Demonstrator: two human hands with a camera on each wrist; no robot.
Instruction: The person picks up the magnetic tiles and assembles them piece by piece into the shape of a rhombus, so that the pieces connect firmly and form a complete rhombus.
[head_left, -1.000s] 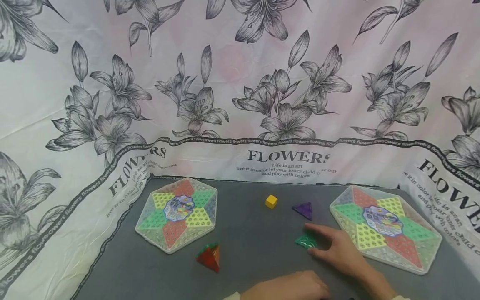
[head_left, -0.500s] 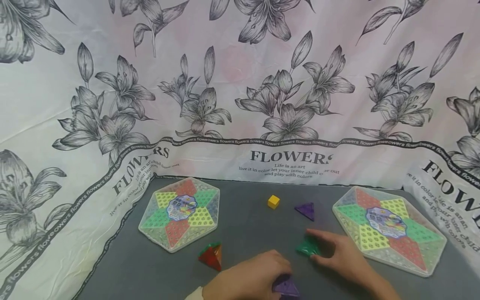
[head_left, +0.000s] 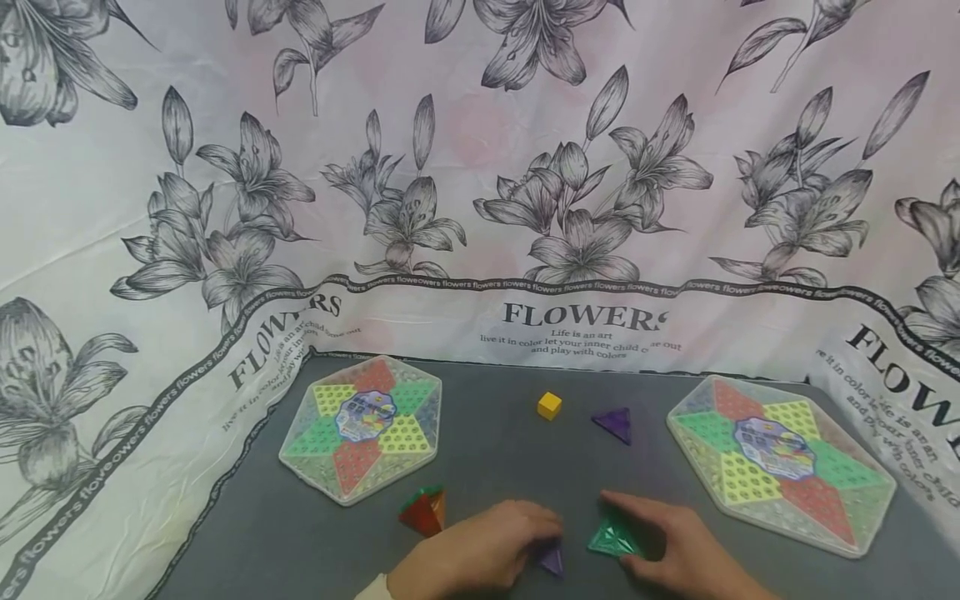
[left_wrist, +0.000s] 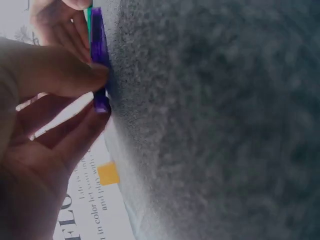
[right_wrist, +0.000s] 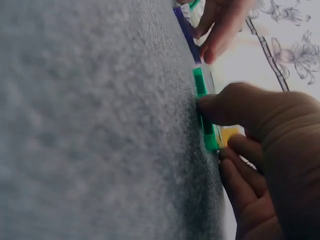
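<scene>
My left hand (head_left: 480,546) pinches a translucent purple triangular tile (head_left: 552,560) near the front of the table. In the left wrist view, thumb and fingertips grip that purple tile (left_wrist: 99,40), seen edge-on close to the grey surface. To its right, my right hand (head_left: 686,546) holds a translucent green triangular tile (head_left: 611,540) between thumb and fingers. The right wrist view shows this green tile (right_wrist: 210,142) edge-on under the thumb, its near corner close to the purple tile (right_wrist: 187,35). In the head view a narrow gap separates the two tiles.
A red, green and orange pyramid (head_left: 424,512) stands just beyond the left forearm. Farther back are a yellow cube (head_left: 549,406) and another purple triangular tile (head_left: 615,425). Hexagonal game boards lie at left (head_left: 356,467) and right (head_left: 817,504). A flowered cloth (head_left: 480,200) hangs behind the table.
My left hand has come in from the front edge, bringing the purple tile into view. My right hand has drawn the green tile nearer to the table's front.
</scene>
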